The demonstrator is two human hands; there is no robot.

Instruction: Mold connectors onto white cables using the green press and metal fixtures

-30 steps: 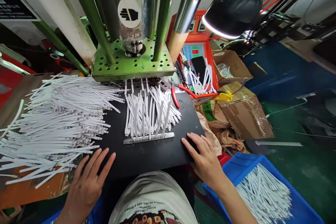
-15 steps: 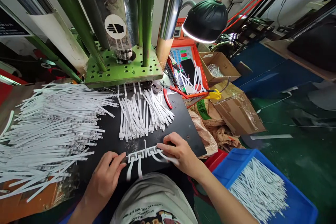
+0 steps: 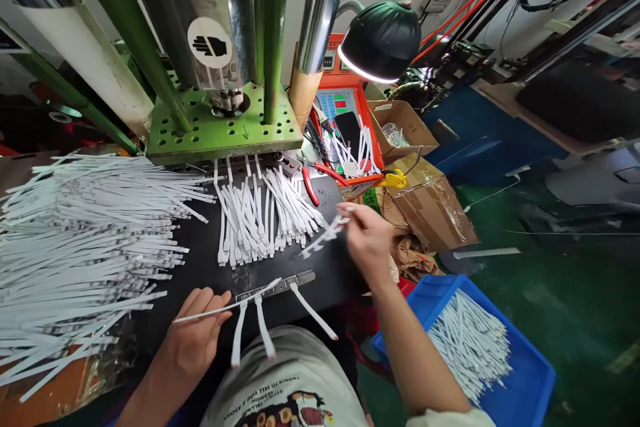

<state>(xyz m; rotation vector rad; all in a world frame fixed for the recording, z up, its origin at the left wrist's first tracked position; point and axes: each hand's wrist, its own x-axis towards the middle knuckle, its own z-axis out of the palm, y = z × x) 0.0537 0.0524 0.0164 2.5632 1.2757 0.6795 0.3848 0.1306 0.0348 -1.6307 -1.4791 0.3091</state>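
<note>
My left hand is closed, its thumb and fingers pinching the left end of a narrow metal bar near the table's front edge. Several white flat cables hang from the bar toward me, and one more lies slantwise across it and past my fingers. Off to the right, my right hand is raised above the table, closed on a thin white branched plastic strip, slightly blurred. Beyond the bar lies a bundle of white flat cables in two groups.
A large heap of white cables covers the table's left side. The green press plate stands behind, with red-handled pliers and an orange control box beside it. A lamp overhangs. At lower right sits a blue bin holding white pieces.
My right hand has left the bar, moving up and right with the white branched strip. The bar's top is now exposed and its cables have shifted. My left hand still pinches its end.
</note>
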